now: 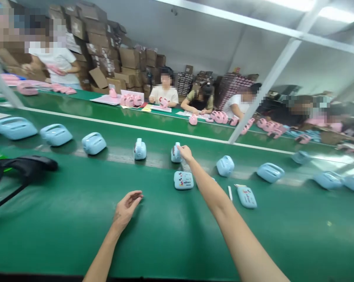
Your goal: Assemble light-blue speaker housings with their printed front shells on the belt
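My right hand [185, 152] reaches far out, its fingers closed on the upper edge of a light blue case [176, 153] standing in a row of such cases. Over the green table my left hand [129, 204] hovers with nothing in it, fingers curved and thumb apart. A blue case with a printed cartoon [183, 180] lies flat just below the right hand. Another printed case [247, 196] lies right of my forearm, beside a white pen-like stick [230, 193]. Part of something blue shows behind my forearm.
More blue cases [94, 143] stand in the row on both sides. A black strapped object [33, 166] lies at the left. Slanted white posts [271, 86] rise from the table's far side. Across it, several people work among pink cases [131, 100]; cardboard boxes [130, 58] are stacked behind.
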`<state>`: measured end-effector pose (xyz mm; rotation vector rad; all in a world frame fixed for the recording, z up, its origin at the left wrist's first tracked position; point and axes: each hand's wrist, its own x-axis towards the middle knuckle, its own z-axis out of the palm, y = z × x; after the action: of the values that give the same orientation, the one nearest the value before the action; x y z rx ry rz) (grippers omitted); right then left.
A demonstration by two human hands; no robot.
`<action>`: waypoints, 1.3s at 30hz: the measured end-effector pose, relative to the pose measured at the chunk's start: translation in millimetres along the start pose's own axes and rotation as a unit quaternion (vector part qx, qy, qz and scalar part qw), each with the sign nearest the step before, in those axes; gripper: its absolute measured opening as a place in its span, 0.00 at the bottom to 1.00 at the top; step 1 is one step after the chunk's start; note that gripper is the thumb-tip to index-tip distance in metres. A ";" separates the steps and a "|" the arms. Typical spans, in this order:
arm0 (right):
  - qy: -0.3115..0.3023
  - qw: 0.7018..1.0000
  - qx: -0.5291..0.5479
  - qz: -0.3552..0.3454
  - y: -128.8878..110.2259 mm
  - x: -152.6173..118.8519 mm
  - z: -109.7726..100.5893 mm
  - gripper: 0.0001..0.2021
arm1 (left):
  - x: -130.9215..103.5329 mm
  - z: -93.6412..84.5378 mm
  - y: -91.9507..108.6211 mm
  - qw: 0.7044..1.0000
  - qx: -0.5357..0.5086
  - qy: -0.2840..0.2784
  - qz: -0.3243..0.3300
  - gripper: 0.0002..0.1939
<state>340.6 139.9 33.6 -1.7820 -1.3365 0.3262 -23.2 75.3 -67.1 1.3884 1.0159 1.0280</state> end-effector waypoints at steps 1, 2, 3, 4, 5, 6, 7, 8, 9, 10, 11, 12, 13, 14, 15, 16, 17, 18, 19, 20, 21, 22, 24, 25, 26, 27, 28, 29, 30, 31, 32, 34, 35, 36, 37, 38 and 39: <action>0.013 0.999 -0.027 0.016 4.9 -2.0 -10.9 0.18 | 1.1 -1.2 -0.5 1.000 0.002 0.001 0.003 0.29; 0.031 0.997 -0.060 0.041 10.1 -4.3 -23.0 0.18 | 1.9 -2.1 -0.7 1.000 0.003 0.002 0.004 0.29; 0.052 0.992 -0.097 0.069 15.7 -7.4 -36.0 0.18 | 2.5 -2.5 -0.3 1.000 0.003 0.002 0.003 0.29; 0.070 0.985 -0.128 0.093 21.6 -11.4 -50.0 0.19 | 2.7 -2.5 0.6 1.000 0.002 0.001 0.001 0.30; 0.089 0.977 -0.157 0.116 28.1 -16.5 -64.7 0.19 | 2.7 -2.0 1.9 1.000 0.000 -0.001 -0.002 0.30; 0.106 0.968 -0.183 0.138 35.0 -22.8 -79.6 0.19 | 2.6 -1.0 3.4 1.000 -0.001 -0.003 -0.004 0.30; 0.123 0.958 -0.205 0.161 42.5 -30.1 -94.3 0.20 | 2.5 0.3 5.0 1.000 -0.002 -0.005 -0.005 0.30; 0.137 0.947 -0.224 0.184 50.2 -38.0 -108.0 0.21 | 2.6 1.7 6.3 1.000 -0.001 -0.006 -0.004 0.31; 0.146 0.938 -0.237 0.206 57.7 -46.3 -120.3 0.21 | 2.9 3.2 7.1 1.000 0.000 -0.007 -0.002 0.31; 0.147 0.932 -0.245 0.225 64.5 -54.2 -130.7 0.21 | 3.3 4.4 7.4 1.000 0.001 -0.007 0.000 0.31; 0.142 0.928 -0.247 0.242 70.1 -61.3 -139.0 0.20 | 3.8 5.4 7.1 1.000 0.002 -0.006 0.002 0.31; 0.132 0.926 -0.246 0.255 74.0 -67.0 -145.2 0.19 | 4.1 5.9 6.1 1.000 0.004 -0.005 0.004 0.30; 0.121 0.926 -0.242 0.263 75.9 -71.1 -149.6 0.19 | 4.2 6.1 4.7 1.000 0.007 -0.005 0.007 0.30; 0.110 0.928 -0.235 0.265 75.7 -73.4 -152.6 0.19 | 3.8 6.0 3.0 1.000 0.011 -0.004 0.009 0.29; 0.102 0.932 -0.228 0.262 73.5 -74.1 -154.5 0.20 | 2.9 5.8 1.5 1.000 0.017 -0.002 0.010 0.29; 0.097 0.937 -0.221 0.254 69.4 -73.6 -155.5 0.21 | 1.5 5.9 0.6 1.000 0.027 -0.001 0.013 0.28; 0.091 0.943 -0.213 0.241 63.7 -72.4 -155.6 0.22 | -0.4 6.7 0.9 0.999 0.041 -0.001 0.021 0.27; 0.082 0.950 -0.202 0.224 56.7 -71.2 -154.6 0.23 | -2.6 8.5 2.7 0.998 0.059 -0.003 0.037 0.26; 0.071 0.957 -0.191 0.206 48.7 -70.8 -152.1 0.24 | -5.0 11.9 6.4 0.995 0.080 -0.006 0.062 0.24; 0.057 0.964 -0.180 0.185 39.7 -71.7 -147.7 0.24 | -7.3 17.0 12.2 0.990 0.106 -0.011 0.096 0.23; 0.037 0.973 -0.160 0.163 29.8 -74.1 -140.9 0.24 | -9.3 23.8 19.8 0.982 0.133 -0.023 0.134 0.23; 0.010 0.981 -0.126 0.144 19.1 -78.3 -131.5 0.24 | -10.7 32.3 29.0 0.971 0.160 -0.040 0.172 0.24; -0.068 0.990 0.003 0.120 -4.4 -90.7 -106.0 0.23 | -11.9 51.7 49.2 0.946 0.208 -0.098 0.229 0.29; -0.119 0.981 0.097 0.121 -16.5 -97.9 -91.3 0.23 | -11.8 61.1 58.6 0.934 0.220 -0.134 0.248 0.31; -0.170 0.959 0.179 0.136 -28.2 -105.0 -76.5 0.23 | -11.4 69.1 66.6 0.924 0.222 -0.169 0.261 0.32; -0.219 0.931 0.248 0.152 -38.7 -111.4 -63.1 0.23 | -11.1 75.1 72.6 0.920 0.214 -0.193 0.266 0.33; -0.261 0.901 0.305 0.163 -47.3 -116.6 -51.9 0.23 | -11.1 78.4 76.3 0.922 0.197 -0.204 0.262 0.34; -0.297 0.873 0.349 0.168 -53.2 -120.2 -43.6 0.24 | -11.5 79.2 77.6 0.932 0.173 -0.202 0.247 0.37; -0.325 0.852 0.377 0.162 -55.7 -122.1 -38.4 0.25 | -12.6 77.5 76.5 0.948 0.143 -0.188 0.216 0.40; -0.340 0.845 0.387 0.146 -54.6 -122.6 -36.0 0.26 | -14.4 74.0 73.5 0.966 0.104 -0.167 0.168 0.44; -0.338 0.856 0.370 0.122 -49.9 -121.9 -35.7 0.27 | -16.5 69.4 68.8 0.982 0.054 -0.144 0.108 0.48; -0.284 0.926 0.243 0.051 -31.8 -119.5 -37.6 0.27 | -21.0 59.8 56.4 0.991 -0.081 -0.106 -0.024 0.52; -0.245 0.960 0.133 0.006 -20.0 -118.9 -38.1 0.28 | -22.6 56.1 49.5 0.979 -0.161 -0.093 -0.078 0.52; -0.208 0.977 0.014 -0.039 -7.8 -119.3 -37.5 0.29 | -23.3 53.3 42.7 0.960 -0.242 -0.084 -0.116 0.50; -0.183 0.976 -0.092 -0.077 3.9 -120.8 -35.7 0.32 | -23.0 51.7 36.1 0.936 -0.314 -0.079 -0.136 0.47; -0.174 0.964 -0.171 -0.105 14.3 -123.3 -33.0 0.35 | -21.6 50.9 30.0 0.913 -0.375 -0.077 -0.144 0.45; -0.175 0.952 -0.220 -0.122 22.9 -126.5 -29.7 0.37 | -19.3 50.6 24.3 0.892 -0.420 -0.075 -0.146 0.43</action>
<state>325.2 13.5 -0.8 -1.9453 -1.9872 0.2254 21.3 42.2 -46.0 0.5641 0.5193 0.9428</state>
